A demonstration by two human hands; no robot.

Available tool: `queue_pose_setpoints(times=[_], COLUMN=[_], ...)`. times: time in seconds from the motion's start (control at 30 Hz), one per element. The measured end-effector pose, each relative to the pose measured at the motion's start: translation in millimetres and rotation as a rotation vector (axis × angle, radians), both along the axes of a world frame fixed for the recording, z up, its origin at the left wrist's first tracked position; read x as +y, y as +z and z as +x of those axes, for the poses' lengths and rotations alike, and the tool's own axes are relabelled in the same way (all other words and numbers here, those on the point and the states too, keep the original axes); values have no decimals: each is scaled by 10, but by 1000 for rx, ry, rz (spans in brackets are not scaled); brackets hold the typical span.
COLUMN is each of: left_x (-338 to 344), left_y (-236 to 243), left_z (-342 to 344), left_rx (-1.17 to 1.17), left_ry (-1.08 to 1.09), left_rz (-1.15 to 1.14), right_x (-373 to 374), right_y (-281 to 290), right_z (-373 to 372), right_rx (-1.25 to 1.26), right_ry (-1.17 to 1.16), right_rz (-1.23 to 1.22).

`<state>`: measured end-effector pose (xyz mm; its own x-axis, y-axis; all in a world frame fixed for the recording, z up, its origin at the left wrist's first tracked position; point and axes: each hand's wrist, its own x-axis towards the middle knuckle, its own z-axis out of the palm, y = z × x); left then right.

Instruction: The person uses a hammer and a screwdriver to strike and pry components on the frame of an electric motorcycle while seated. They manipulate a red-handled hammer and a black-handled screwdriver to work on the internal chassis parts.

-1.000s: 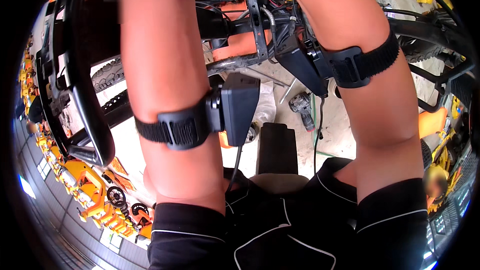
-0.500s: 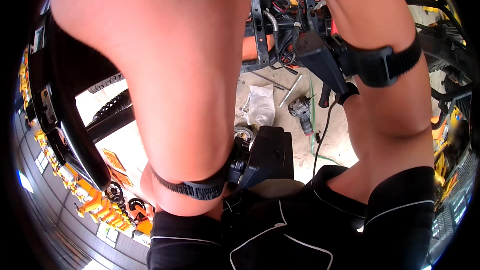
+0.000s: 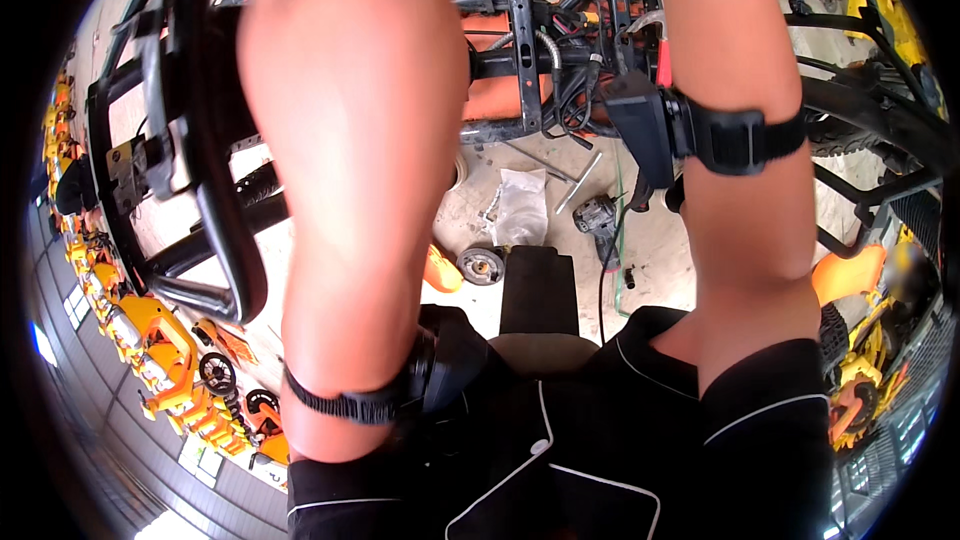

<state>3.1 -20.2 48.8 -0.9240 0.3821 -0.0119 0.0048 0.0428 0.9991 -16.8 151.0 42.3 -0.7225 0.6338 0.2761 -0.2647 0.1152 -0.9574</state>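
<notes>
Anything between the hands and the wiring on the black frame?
Can't say for the hands: both are out of view past the top edge. In the picture, the perforated crossbar stands between the wiring bundle and the left forearm; the red piece lies between it and the right forearm.

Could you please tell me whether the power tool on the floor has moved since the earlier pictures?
No, the power tool lies in the same place beside the silver rod.

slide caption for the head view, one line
Strapped forearms extend over a black metal frame, a power tool on the floor.
</notes>
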Motion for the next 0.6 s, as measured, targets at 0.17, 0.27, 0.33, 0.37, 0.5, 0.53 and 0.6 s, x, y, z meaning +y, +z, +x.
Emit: queue_pose_setpoints(times=[0.17,0.27,0.33,0.37,0.5,0.53,0.6], left_x=[-276,-333,-288,-215,-129,-114,-93], left_y=[-62,-269,-297,-231,-195,-169,-136], left_z=[516,671,758,799,764,721,633], left_rx=[-276,-404,-95,129,369,369,362], left_ry=[-76,-240,-450,-526,-609,-609,-599], left_rz=[-259,-275,-515,-623,-657,-654,-644], right_x=[95,123,43,-11,-79,-74,-16], right_y=[-195,-230,-205,-183,-120,-75,-59], right_z=[250,357,388,382,216,170,-12], right_rx=[151,139,144,146,120,81,50], right_ry=[-109,-131,-176,-196,59,94,211], right_rz=[-267,-258,-170,-131,-66,-33,-31])
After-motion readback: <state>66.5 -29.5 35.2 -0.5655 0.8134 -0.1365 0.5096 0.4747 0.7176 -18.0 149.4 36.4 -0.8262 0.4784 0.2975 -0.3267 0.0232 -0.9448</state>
